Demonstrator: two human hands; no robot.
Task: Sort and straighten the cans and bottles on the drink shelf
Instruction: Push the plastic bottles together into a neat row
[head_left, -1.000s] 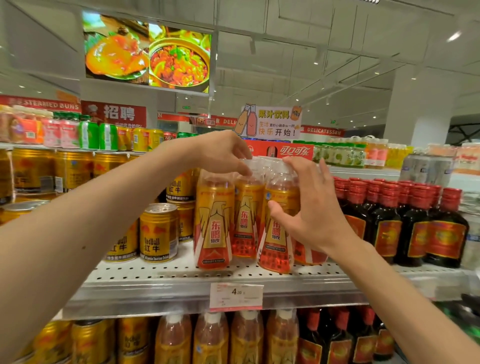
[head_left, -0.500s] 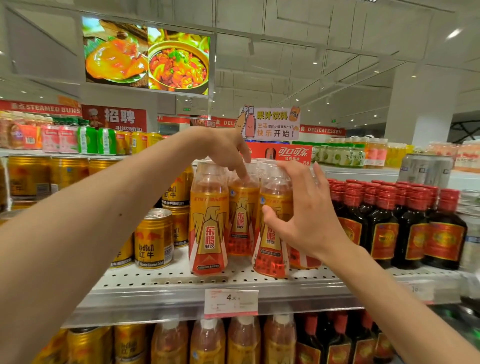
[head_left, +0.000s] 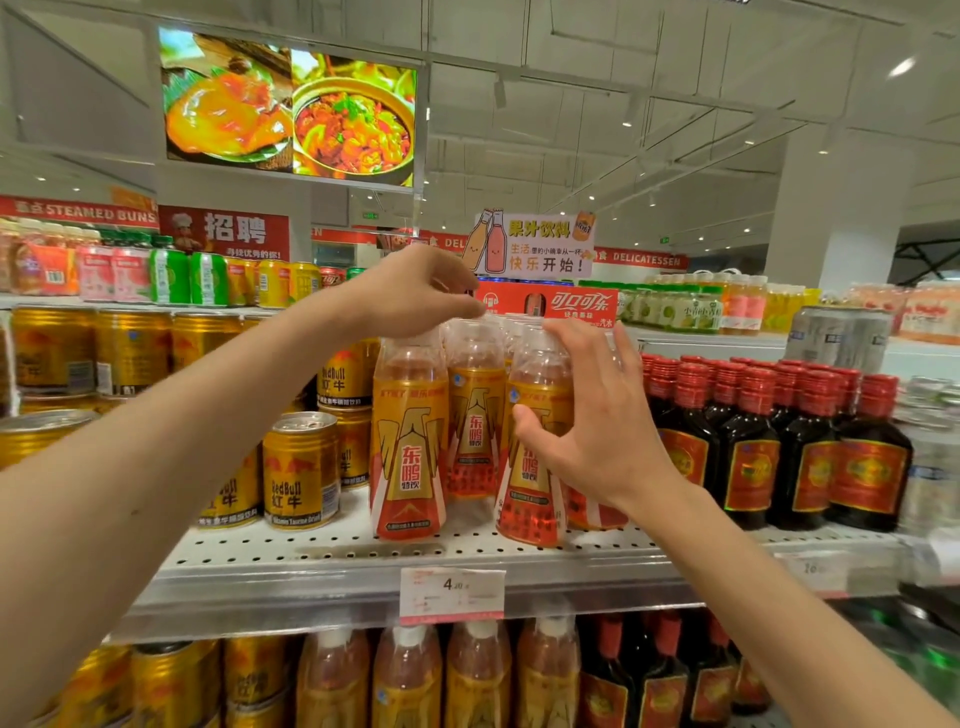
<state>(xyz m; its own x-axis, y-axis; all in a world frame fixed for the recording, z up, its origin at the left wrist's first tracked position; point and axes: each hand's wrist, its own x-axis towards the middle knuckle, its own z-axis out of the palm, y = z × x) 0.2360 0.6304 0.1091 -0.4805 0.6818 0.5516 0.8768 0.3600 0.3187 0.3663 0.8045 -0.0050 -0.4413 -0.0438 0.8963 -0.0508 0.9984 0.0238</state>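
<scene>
Since a moment ago, both hands shift along the bottle group: the left hand (head_left: 415, 291) now hovers with curled fingers over the clear caps of the back bottles, while the right hand (head_left: 587, 431) spreads wider against the front right bottle. Whether the left fingertips actually pinch a cap cannot be told; they sit right at the cap tops. The right hand is relaxed and splayed, its thumb against the label of the front right bottle (head_left: 527, 467) and its fingers reaching around the side, not clenched.

These orange-labelled drink bottles (head_left: 410, 441) stand upright in a cluster at the middle of the white perforated shelf (head_left: 332, 551), each holding amber liquid under a clear cap. The front left one stands a little forward of the middle one (head_left: 475, 431).

Just left of them, gold cans (head_left: 298, 470) stand in stacked rows, one of them forward near the shelf edge. To the right, dark bottles with red caps (head_left: 748, 447) stand in tight rows. A price tag (head_left: 452, 592) hangs on the shelf's front rail, and more cans and bottles fill the shelf below.
</scene>
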